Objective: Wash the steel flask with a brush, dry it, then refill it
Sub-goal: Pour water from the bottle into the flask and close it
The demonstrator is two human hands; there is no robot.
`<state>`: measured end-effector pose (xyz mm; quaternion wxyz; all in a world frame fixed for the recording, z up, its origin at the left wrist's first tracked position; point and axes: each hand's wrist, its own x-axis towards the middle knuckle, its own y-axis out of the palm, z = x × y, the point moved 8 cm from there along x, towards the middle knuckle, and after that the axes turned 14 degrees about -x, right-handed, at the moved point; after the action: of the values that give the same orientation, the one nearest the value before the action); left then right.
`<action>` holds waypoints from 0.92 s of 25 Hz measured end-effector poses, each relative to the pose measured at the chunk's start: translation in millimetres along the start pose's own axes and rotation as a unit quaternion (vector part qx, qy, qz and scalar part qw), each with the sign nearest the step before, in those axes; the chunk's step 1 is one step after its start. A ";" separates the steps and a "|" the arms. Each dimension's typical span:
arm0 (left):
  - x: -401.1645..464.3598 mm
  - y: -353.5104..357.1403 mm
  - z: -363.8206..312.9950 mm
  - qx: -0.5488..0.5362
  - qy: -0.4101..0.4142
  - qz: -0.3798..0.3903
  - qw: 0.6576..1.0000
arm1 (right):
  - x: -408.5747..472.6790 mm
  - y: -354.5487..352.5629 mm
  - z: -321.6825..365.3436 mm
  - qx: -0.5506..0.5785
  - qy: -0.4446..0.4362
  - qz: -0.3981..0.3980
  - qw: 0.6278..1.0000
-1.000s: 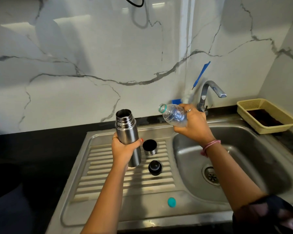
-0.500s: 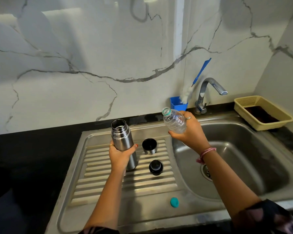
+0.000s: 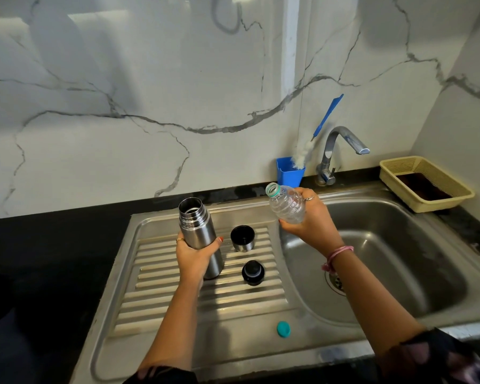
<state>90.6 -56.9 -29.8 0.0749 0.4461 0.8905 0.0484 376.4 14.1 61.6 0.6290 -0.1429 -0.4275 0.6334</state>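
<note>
Steel flask [image 3: 198, 231] stands open-mouthed on the ribbed drainboard [image 3: 178, 297], left of the sink basin [image 3: 385, 245]. Left hand [image 3: 196, 253] wraps its lower body. Steel cup [image 3: 242, 238] and black stopper [image 3: 253, 272] sit on the drainboard just right of the flask; teal cap [image 3: 283, 329] lies nearer the front edge. Right hand [image 3: 312, 217] grips a clear plastic bottle [image 3: 287, 205], uncapped, tilted mouth-left above the basin's left rim. Bottle brush [image 3: 316, 134] stands in a blue holder [image 3: 288, 174] behind the basin, beside the tap [image 3: 341, 146].

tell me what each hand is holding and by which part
Left hand grips the steel flask around its middle; right hand holds the plastic bottle by its lower body.
</note>
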 end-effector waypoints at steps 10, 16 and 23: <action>-1.2 -2.9 5.8 0.026 0.012 0.046 0.999 | -14.7 -4.7 -10.5 -0.001 0.018 0.000 1.000; -61.7 -23.5 29.6 0.032 -0.004 -0.003 0.999 | -34.8 -9.5 -21.5 0.016 0.039 0.003 0.999; -140.5 9.8 69.1 0.120 -0.012 0.133 0.984 | -66.6 -11.4 -40.4 0.020 0.065 0.010 0.998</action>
<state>193.5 -162.4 -83.7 0.0243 0.5669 0.8216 -0.0548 424.3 -34.3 22.1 0.6519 -0.1750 -0.3717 0.6374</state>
